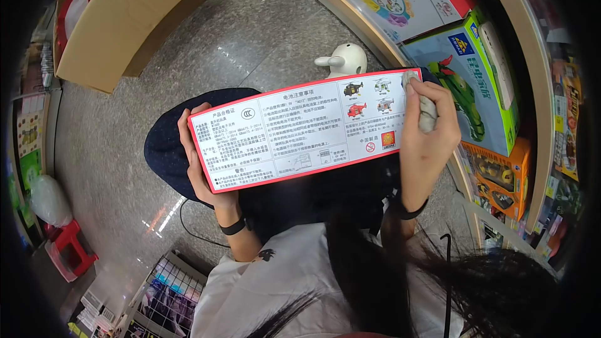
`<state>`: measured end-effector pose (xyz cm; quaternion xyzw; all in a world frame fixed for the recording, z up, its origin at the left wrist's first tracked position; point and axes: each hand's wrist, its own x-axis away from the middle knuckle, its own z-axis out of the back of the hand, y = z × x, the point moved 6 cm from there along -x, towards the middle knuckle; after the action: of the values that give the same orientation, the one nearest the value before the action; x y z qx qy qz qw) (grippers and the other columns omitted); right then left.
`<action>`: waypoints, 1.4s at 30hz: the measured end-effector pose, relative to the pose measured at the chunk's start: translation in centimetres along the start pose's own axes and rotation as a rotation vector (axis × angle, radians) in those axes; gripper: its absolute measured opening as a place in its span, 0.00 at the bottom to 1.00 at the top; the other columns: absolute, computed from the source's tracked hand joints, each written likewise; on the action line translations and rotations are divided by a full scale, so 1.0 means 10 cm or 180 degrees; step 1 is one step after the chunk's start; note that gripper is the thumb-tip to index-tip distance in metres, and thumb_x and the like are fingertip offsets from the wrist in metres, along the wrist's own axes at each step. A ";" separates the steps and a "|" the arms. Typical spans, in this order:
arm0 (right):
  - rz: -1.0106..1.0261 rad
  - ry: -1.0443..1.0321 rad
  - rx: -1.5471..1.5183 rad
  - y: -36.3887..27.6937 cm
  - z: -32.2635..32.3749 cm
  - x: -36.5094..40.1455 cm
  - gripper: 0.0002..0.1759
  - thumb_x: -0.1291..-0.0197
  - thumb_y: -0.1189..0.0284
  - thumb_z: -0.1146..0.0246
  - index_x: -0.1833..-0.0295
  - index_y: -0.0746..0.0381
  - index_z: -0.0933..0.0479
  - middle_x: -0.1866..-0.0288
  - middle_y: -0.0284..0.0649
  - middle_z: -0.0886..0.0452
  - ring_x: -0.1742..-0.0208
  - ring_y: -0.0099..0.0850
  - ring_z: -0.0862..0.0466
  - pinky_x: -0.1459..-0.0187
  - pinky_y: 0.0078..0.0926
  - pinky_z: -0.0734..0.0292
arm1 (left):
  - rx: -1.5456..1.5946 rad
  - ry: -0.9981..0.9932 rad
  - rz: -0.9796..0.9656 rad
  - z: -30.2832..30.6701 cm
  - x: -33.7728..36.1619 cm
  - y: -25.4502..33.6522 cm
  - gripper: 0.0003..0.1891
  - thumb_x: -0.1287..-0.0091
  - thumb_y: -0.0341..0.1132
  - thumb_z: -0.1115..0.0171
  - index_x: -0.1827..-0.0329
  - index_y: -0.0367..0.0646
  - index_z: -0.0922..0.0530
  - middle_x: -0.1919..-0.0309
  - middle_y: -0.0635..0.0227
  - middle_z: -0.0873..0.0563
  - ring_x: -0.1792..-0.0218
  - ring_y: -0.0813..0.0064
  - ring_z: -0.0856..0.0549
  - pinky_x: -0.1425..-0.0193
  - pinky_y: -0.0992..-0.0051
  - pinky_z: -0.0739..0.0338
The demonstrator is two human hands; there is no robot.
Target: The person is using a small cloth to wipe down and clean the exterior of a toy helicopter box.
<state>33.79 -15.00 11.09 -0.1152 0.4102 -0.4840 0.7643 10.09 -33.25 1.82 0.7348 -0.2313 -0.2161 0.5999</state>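
A long toy box (300,128) with a red border lies across my lap, its white printed face turned up. Chinese text and small helicopter pictures cover that face. My left hand (203,169) is wrapped round the box's left end, with the fingers along its edge. At the top right corner, my right hand (429,138) is closed on a crumpled greyish-white cloth (427,112). Part of the cloth sticks out between the fingers and touches the corner of the box. The underside of the box is hidden.
Shelves on the right hold a green dinosaur toy box (460,81) and an orange toy box (498,172). A white rounded object (347,61) stands beyond my lap. An open cardboard carton (125,25) is at upper left, a red stool (78,247) at lower left.
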 end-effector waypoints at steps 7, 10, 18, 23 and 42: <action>0.0332 -0.0693 -0.0092 -0.73 -0.50 0.30 0.10 0.44 0.81 0.36 0.56 0.60 0.22 0.57 0.41 0.18 0.60 0.41 0.17 0.59 0.35 0.23 | 0.0008 0.0080 0.0094 0.03 0.08 -0.01 0.36 0.30 0.49 0.59 0.24 0.35 0.46 0.32 0.46 0.31 0.33 0.60 0.29 0.27 0.62 0.40; 0.0888 -0.1215 -0.0199 -1.25 -0.75 0.63 0.10 0.46 0.77 0.36 0.57 0.63 0.22 0.55 0.39 0.19 0.64 0.33 0.18 0.65 0.29 0.25 | 0.0392 0.0102 0.0087 0.01 0.07 -0.03 0.36 0.30 0.49 0.58 0.24 0.37 0.46 0.32 0.47 0.31 0.32 0.60 0.30 0.26 0.62 0.41; 0.1737 -0.2185 -0.1767 -1.45 -0.78 0.86 0.06 0.48 0.74 0.36 0.65 0.62 0.24 0.66 0.36 0.25 0.68 0.29 0.23 0.65 0.26 0.28 | 0.0490 0.0309 -0.0056 0.15 0.12 -0.21 0.37 0.34 0.51 0.56 0.25 0.38 0.44 0.33 0.44 0.32 0.32 0.55 0.31 0.26 0.56 0.39; 0.1669 -0.2233 -0.1277 -0.93 -0.42 0.59 0.06 0.47 0.75 0.34 0.62 0.61 0.20 0.60 0.37 0.18 0.61 0.34 0.17 0.62 0.30 0.26 | 0.0366 0.0104 -0.0028 0.10 0.10 -0.12 0.37 0.33 0.52 0.57 0.24 0.38 0.44 0.33 0.44 0.32 0.31 0.55 0.31 0.26 0.57 0.40; -0.0182 -0.1830 -0.0964 0.35 0.36 0.05 0.07 0.54 0.86 0.34 0.66 0.68 0.20 0.62 0.43 0.19 0.62 0.32 0.21 0.58 0.24 0.28 | 0.0100 -0.0035 -0.0158 0.10 0.08 -0.08 0.34 0.29 0.47 0.63 0.22 0.38 0.47 0.31 0.44 0.31 0.28 0.49 0.33 0.24 0.53 0.42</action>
<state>38.84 -14.44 11.07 -0.3710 0.2415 -0.3863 0.8092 10.23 -34.37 0.86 0.7484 -0.2196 -0.2314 0.5815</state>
